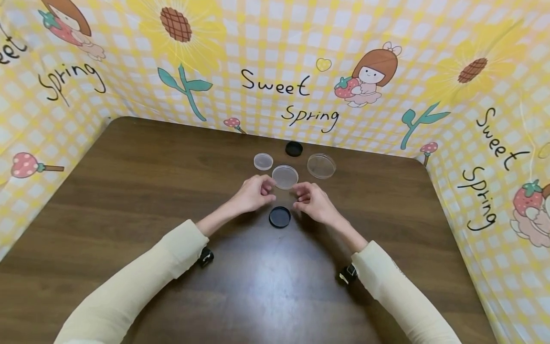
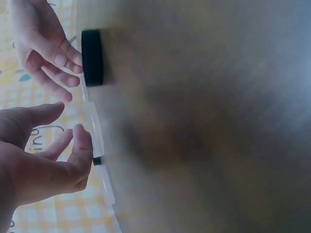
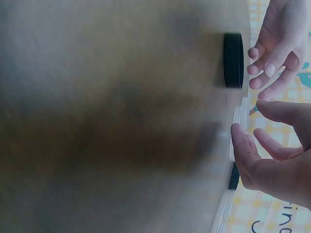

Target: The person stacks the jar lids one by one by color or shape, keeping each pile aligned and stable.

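A round clear dish, low-walled like a petri dish, lies on the table between and just beyond both hands. My left hand hovers at its near left edge, thumb and fingers apart and loosely bent. Opposite, at the near right edge, my right hand has a similar loose bend with nothing between thumb and fingers. Whether a fingertip touches the dish I cannot tell. Nearer my body, between the wrists, sits a round black dish; in the left wrist view this black dish shows a short upright wall.
Behind the hands are a smaller frosted clear dish, a small black dish and a larger clear dish. The brown wooden table ends at a yellow checked cloth hanging at the back and sides.
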The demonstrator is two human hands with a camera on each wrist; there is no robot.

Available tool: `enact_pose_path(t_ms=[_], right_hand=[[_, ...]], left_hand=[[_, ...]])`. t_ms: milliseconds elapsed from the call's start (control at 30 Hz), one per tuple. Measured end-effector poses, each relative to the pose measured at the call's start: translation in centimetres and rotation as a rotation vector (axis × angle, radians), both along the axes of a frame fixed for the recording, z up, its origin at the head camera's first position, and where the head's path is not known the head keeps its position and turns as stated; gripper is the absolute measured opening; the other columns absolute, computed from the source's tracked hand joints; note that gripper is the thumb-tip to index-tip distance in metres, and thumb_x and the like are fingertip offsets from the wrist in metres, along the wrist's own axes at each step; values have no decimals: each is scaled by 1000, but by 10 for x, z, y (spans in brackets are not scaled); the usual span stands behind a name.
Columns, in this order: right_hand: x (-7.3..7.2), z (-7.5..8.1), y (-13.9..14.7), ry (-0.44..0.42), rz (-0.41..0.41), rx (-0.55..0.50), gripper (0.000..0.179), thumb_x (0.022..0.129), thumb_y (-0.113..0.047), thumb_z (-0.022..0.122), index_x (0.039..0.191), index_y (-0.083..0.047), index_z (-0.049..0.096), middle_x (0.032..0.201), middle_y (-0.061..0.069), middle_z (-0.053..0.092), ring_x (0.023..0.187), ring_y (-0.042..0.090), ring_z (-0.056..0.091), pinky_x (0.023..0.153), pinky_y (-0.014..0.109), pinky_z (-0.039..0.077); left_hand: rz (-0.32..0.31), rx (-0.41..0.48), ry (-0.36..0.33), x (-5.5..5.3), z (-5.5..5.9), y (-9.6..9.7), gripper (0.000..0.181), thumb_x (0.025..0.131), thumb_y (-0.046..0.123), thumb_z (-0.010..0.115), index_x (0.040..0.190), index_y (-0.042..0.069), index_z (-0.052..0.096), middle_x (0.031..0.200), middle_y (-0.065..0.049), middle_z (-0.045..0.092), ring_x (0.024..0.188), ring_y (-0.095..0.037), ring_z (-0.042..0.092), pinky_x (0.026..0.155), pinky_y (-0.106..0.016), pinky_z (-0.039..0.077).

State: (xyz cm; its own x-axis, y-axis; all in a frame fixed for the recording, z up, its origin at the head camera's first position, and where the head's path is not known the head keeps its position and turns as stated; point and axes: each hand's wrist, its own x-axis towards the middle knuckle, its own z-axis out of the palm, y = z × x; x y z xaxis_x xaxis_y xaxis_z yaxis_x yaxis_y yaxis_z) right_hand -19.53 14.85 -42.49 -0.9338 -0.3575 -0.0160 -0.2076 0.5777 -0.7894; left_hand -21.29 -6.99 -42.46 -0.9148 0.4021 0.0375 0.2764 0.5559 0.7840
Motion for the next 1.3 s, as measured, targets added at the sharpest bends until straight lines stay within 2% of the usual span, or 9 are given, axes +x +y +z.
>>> enact_pose_path(t_ms=[167, 433, 533, 667, 767, 867, 1067, 1200, 1300], right_hand=[[-16, 8, 6, 26, -13, 7, 44, 83, 3, 70, 124, 5, 56, 111, 23, 60, 97, 32, 63, 85, 37, 52], [-48, 17, 8, 61, -44, 14, 43, 84, 5, 69, 124, 8, 55, 115, 26, 59, 97, 34, 63, 85, 40, 52], [-63, 20, 6, 61, -60, 7, 42, 85, 4, 68, 125, 9, 55, 117, 27, 59, 100, 34, 63, 85, 40, 51], [-81, 24, 3, 33, -122, 11, 41, 88, 1, 66, 127, 6, 55, 121, 24, 59, 104, 32, 62, 86, 39, 51], [-93, 25, 1, 19, -156, 41, 42, 89, -2, 66, 129, 3, 55, 123, 21, 59, 106, 30, 61, 87, 39, 50], [-104, 23, 0, 9, -173, 51, 43, 90, -3, 65, 131, 3, 54, 123, 21, 59, 107, 30, 61, 89, 38, 50], [-126, 19, 0, -3, -190, 75, 45, 89, -1, 65, 131, 7, 53, 123, 22, 59, 110, 32, 60, 92, 35, 48], [-141, 18, -1, 3, -184, 100, 48, 87, 2, 66, 132, 7, 52, 126, 23, 57, 112, 33, 59, 93, 36, 48], [-151, 13, -2, 0, -166, 133, 50, 85, 3, 67, 133, 7, 51, 126, 23, 58, 112, 32, 58, 93, 35, 47]], left_hand=[[31, 16, 39, -18, 8, 4, 33, 82, 1, 72, 113, -6, 63, 98, -19, 63, 87, -27, 60, 82, -37, 49], [36, 9, 73, -50, 15, 15, 32, 85, 0, 70, 114, -7, 61, 104, -23, 61, 93, -32, 55, 85, -39, 44], [49, 10, 73, -65, 20, 18, 34, 86, 1, 69, 118, -6, 60, 107, -23, 59, 96, -32, 52, 87, -39, 42], [67, -2, 69, -89, 24, 20, 37, 86, 2, 68, 121, -5, 58, 111, -23, 56, 99, -32, 51, 89, -40, 41], [79, -21, 66, -105, 23, 24, 37, 86, 1, 68, 121, -5, 58, 111, -23, 56, 100, -31, 51, 90, -39, 41], [84, -35, 52, -115, 19, 30, 38, 85, 0, 68, 121, -7, 58, 110, -24, 57, 100, -31, 51, 89, -40, 41], [88, -81, -20, -130, 12, 44, 46, 85, 3, 69, 128, -7, 54, 121, -24, 55, 111, -33, 47, 96, -40, 37], [107, -102, -78, -139, 9, 51, 50, 85, 5, 70, 131, -3, 52, 128, -20, 52, 118, -33, 42, 98, -40, 36], [115, -123, -95, -146, 6, 54, 53, 83, 3, 70, 132, -3, 51, 130, -20, 52, 120, -33, 42, 100, -38, 37]])
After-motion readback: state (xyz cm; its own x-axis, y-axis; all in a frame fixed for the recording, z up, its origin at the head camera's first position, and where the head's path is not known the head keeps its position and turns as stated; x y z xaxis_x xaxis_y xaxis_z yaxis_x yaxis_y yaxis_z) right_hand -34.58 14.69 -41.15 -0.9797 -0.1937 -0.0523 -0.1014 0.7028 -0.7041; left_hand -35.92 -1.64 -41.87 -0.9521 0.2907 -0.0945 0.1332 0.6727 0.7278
